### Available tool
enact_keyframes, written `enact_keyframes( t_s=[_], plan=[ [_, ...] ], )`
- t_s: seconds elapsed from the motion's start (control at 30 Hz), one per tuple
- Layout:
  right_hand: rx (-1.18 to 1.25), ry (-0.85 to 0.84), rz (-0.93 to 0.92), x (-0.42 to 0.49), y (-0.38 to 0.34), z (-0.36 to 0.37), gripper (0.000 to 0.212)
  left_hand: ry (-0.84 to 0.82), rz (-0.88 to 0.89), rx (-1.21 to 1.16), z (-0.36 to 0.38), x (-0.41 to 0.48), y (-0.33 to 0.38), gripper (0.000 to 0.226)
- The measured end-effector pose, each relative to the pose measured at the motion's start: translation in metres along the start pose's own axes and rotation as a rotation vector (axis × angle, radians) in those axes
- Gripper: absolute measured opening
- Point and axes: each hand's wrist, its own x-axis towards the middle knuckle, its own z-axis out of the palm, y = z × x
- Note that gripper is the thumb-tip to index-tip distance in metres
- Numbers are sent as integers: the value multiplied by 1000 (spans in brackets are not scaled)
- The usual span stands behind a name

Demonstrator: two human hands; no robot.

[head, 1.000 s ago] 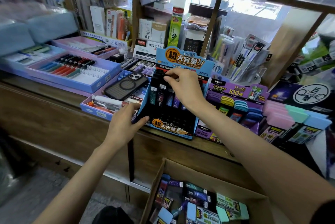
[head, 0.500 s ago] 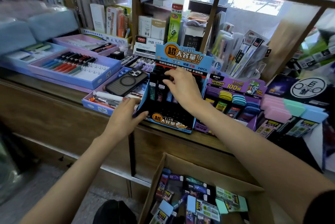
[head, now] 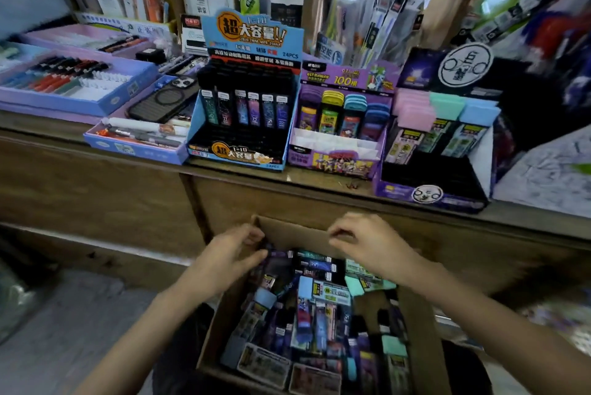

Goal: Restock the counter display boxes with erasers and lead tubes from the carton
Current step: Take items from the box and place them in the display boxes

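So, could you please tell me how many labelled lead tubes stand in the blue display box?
6 lead tubes, side by side in one row across the blue display box; more may be hidden behind them.

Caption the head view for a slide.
Left hand and right hand hover over the open carton, below the counter holding the blue lead-tube box.

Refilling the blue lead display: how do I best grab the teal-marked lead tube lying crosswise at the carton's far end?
Pinch the lead tube mid-length across its narrow width, coming straight down from above. It lies flat on top in the carton, with its long axis running left to right. Nothing covers it, so both long edges are exposed.
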Motion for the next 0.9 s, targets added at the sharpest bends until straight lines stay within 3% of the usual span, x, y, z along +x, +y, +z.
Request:
enact_keyframes(
  t_s=[0.17, 0.33, 0.4, 0.5, 0.63, 0.77, 0.9],
  plan=[
    [29, -136, 198, -42, 52, 66, 20, -197, -128, 53, 85, -11, -28, 39],
    [156, -231, 508, -77, 87, 132, 25, -407, -505, 185, 136, -22, -61, 75],
    [258, -212, 626, -85, 92, 154, 31, -464, -580, 178, 145, -30, -70, 85],
    [376, -107, 698, -87, 86, 178, 38, -429, -592, 94, 151, -36, -78, 86],
    [357, -32, 740, -73, 74, 191, 55, -243, -551, 51, 151, -31, -79, 68],
    [637, 72, 855, -48, 63, 204, 64, -249, -572, 116, 150, -23, -80, 66],
    [775, 191, 992, -35, 62, 216, 54, -260, -594, 85, 151, -22, -83, 66]
  ],
)
